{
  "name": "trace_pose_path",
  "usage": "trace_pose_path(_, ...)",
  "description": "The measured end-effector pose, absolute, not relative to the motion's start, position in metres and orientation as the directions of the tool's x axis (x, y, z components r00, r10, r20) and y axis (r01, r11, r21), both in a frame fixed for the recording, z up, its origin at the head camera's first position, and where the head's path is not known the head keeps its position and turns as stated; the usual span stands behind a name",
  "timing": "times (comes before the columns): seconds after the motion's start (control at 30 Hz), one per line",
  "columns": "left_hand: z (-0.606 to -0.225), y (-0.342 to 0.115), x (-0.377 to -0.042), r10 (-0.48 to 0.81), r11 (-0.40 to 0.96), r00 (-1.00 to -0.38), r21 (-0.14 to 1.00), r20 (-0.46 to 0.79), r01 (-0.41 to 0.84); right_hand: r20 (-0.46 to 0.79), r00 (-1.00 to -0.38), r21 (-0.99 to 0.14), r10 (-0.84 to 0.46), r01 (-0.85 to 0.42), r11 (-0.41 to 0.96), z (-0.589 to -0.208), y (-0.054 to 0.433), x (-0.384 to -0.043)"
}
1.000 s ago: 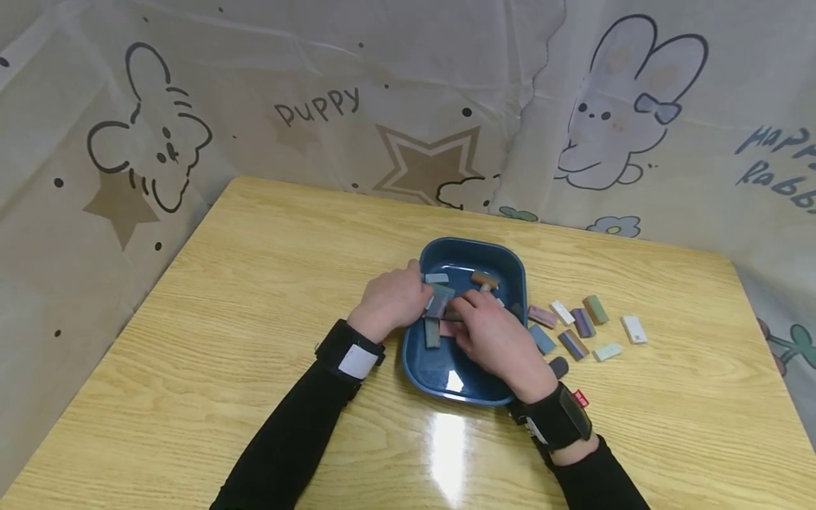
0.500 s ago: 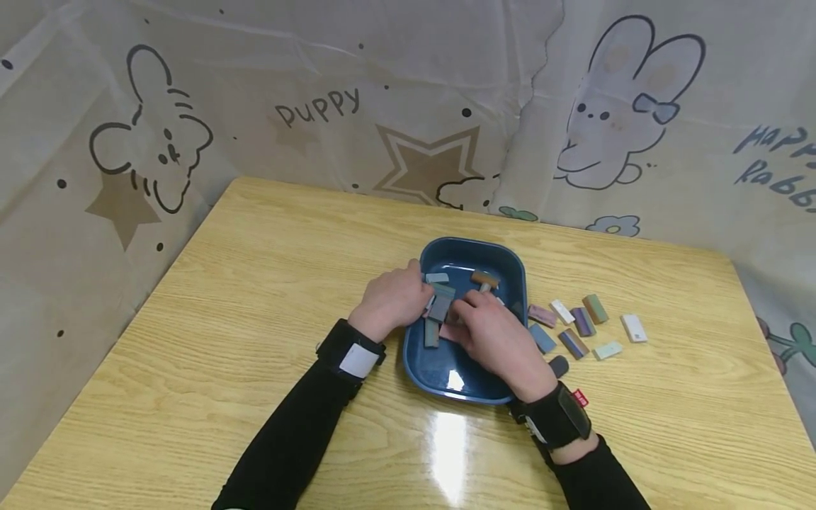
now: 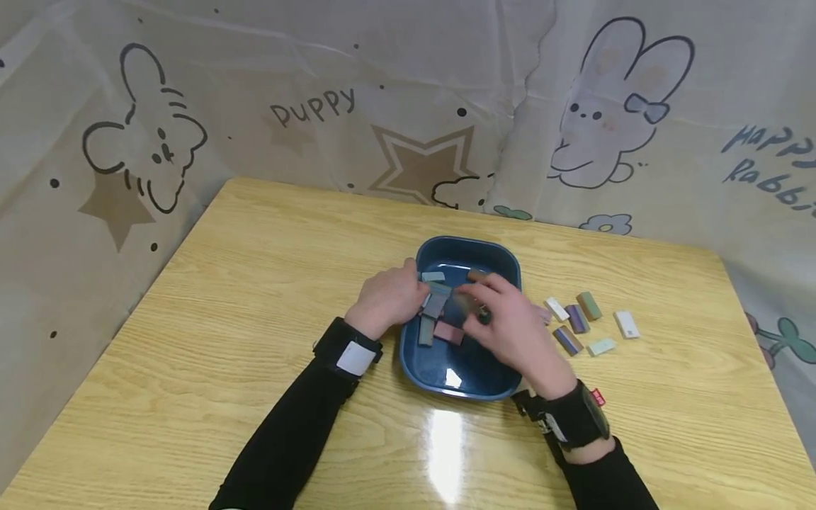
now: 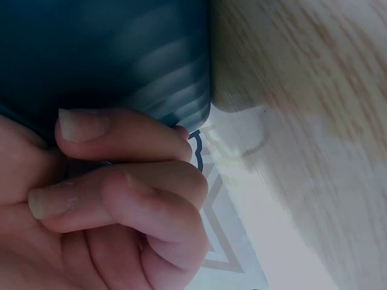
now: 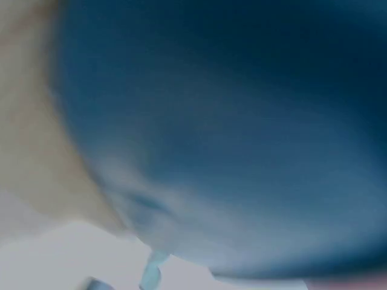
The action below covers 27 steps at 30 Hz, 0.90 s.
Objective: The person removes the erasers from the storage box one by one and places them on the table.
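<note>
Head view | left hand (image 3: pixel 387 299) grips tub (image 3: pixel 474 372) by rim, probably steadying it | right hand (image 3: pixel 512 327) pinches blurred block (image 3: pixel 468 304) over tub, likely for its smallness | loose blocks (image 3: pixel 449 333) inside and beside

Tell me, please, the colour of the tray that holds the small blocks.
The tray is dark blue; the head view shows it best.

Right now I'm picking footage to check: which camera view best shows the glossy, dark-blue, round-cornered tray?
The head view, because the tray shows most of its rim and inside there. The left wrist view gives only part of its wall, close up; the right wrist view, a large but blurred part.
</note>
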<state>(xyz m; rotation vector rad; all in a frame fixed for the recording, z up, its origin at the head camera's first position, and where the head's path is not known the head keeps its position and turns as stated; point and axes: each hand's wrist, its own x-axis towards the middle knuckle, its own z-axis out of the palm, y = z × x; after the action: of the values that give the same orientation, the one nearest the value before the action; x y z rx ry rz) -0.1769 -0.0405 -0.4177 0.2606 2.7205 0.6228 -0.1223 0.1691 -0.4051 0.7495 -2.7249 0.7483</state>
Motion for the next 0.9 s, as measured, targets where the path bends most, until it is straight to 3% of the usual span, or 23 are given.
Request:
trace_pose_path(0.13,-0.420,-0.040,-0.177,0.257,0.884,-0.928,0.453,-0.268,0.114,0.386,-0.872,-0.426,-0.302,-0.458,0.780,-0.374,0.209,-0.110)
trace_pose_path(0.27,-0.421,-0.039,-0.177,0.262,0.888,-0.925,0.445,-0.275,0.119,0.335,-0.898,-0.365,-0.285,-0.403,0.840,-0.365,0.251,-0.091)
trace_pose_path(0.4,-0.421,-0.040,-0.177,0.247,0.894,-0.925,0.436,-0.289,0.103,0.222,-0.922,-0.312,-0.318,-0.376,0.873,-0.380,0.273,-0.072)
trace_pose_path(0.63,-0.417,-0.040,-0.178,0.258,0.891,-0.924,0.440,-0.281,0.115,-0.016,-0.942,-0.321,-0.334,-0.312,0.894,-0.415,0.278,-0.051)
trace_pose_path(0.9,-0.417,-0.041,-0.177,0.257,0.887,-0.922,0.449,-0.290,0.106,-0.022,-0.933,-0.296,-0.360,-0.338,0.894,-0.424,0.279,-0.044)
